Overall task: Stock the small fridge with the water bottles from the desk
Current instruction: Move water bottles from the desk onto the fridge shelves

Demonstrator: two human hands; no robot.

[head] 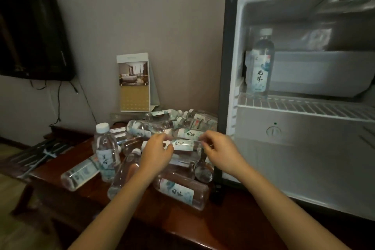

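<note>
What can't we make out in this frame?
Head view only:
- held bottle: both ends covered by the left hand and right hand.
- pile of bottles on the desk: overlapping, blurred at the back, so no count.
- fridge: right side cut off by the frame edge; door out of view.
- pale shape behind the upright bottle on the shelf: dim, blurred, unidentifiable.

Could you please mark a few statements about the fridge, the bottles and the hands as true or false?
1. The fridge stands open. True.
2. Three bottles stand inside it. False: one lone bottle stands on the wire shelf.
3. The left hand and right hand hold one lying bottle between them. True.
4. Every bottle outside the fridge lies flat. False: an upright bottle stands on the desk, left of the pile.
</note>
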